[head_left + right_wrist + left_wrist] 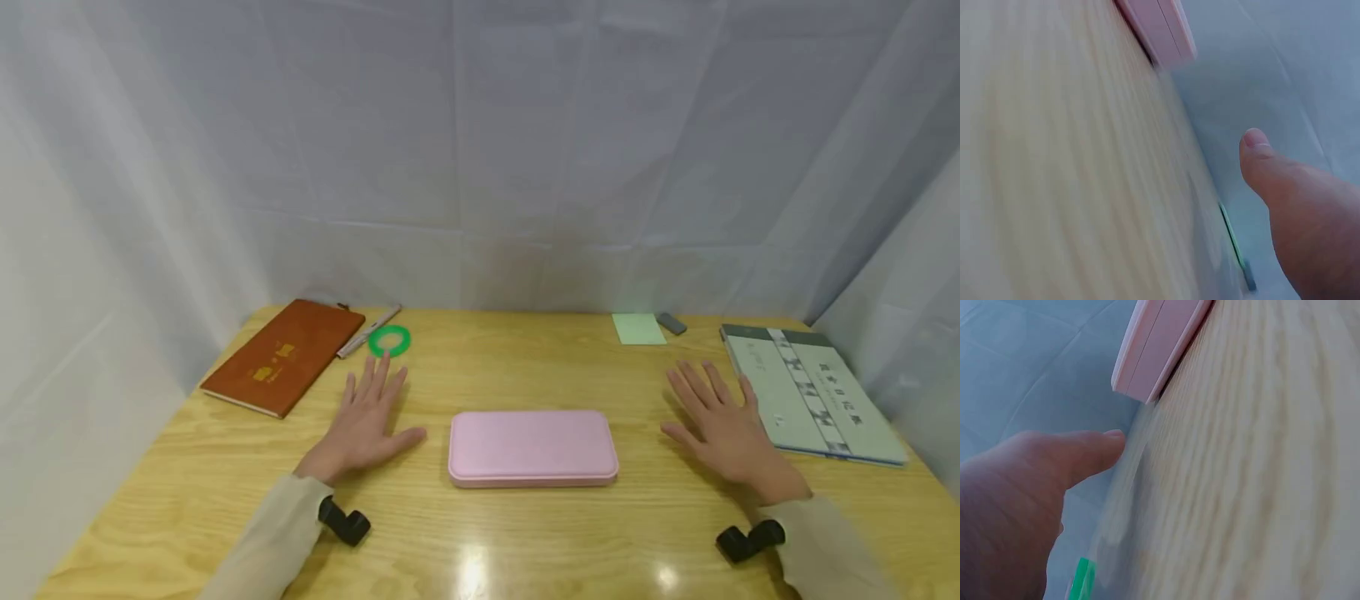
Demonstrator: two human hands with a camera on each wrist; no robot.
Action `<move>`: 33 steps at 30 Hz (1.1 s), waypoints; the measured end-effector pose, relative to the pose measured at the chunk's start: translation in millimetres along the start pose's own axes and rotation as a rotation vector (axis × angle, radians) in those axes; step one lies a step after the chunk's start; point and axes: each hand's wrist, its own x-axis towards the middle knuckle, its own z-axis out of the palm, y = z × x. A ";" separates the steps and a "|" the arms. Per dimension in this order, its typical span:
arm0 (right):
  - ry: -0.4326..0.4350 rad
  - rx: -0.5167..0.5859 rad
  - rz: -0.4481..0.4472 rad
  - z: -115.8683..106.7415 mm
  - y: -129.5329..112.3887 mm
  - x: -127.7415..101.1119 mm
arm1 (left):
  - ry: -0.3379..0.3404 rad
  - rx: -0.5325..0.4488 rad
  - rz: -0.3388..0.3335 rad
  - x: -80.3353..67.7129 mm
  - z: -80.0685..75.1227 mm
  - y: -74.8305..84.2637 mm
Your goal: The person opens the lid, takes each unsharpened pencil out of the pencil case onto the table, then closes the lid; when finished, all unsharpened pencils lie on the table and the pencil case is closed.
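Note:
A closed pink case (533,447) lies flat in the middle of the wooden table (480,533). My left hand (367,415) lies flat on the table to the case's left, fingers straight and spread, holding nothing. My right hand (718,419) lies flat to the case's right, fingers spread the same way. Neither hand touches the case. The left wrist view shows my left thumb (1079,456) with the case's corner (1154,350) beyond it. Past my right thumb (1266,162) in the right wrist view is the case's edge (1157,28).
A brown notebook (285,355) lies at the back left, with a pen (367,332) and a green ring (389,340) beside it. A green sticky pad (638,328) and a small grey block (671,322) sit at the back. A grey-green book (810,390) lies right. White cloth walls surround the table.

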 end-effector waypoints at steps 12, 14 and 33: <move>0.009 0.144 -0.247 11.3 -60.3 19.0 | -0.012 -0.195 0.164 3.1 18.7 30.7; -0.001 0.164 -0.269 12.4 -68.5 19.5 | -0.042 -0.243 0.187 2.8 21.4 36.4; -0.030 0.201 -0.295 12.2 -115.2 19.2 | 0.144 -0.339 0.148 0.4 41.7 51.9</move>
